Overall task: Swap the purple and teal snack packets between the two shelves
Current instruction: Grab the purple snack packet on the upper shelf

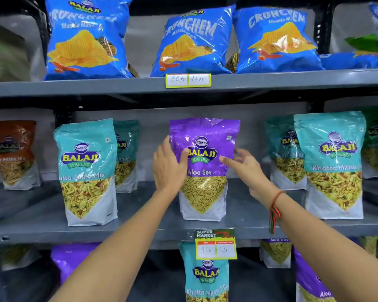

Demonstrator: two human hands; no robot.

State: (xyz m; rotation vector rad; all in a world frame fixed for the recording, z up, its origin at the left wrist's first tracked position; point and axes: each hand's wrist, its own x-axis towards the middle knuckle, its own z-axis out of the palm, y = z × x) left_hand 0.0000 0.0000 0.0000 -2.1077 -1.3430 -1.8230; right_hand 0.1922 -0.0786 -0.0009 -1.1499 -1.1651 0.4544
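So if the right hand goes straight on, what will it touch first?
Most likely the purple Aloo Sev packet: the right hand points its open fingers at the packet's right edge, though depth is unclear.

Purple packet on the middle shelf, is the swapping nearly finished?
Partly. One purple packet already stands on the middle shelf, and one teal packet stands on the shelf below. The left hand touches the purple packet's edge; the right hand is open beside it. Other teal packets remain up here, and purple ones below.
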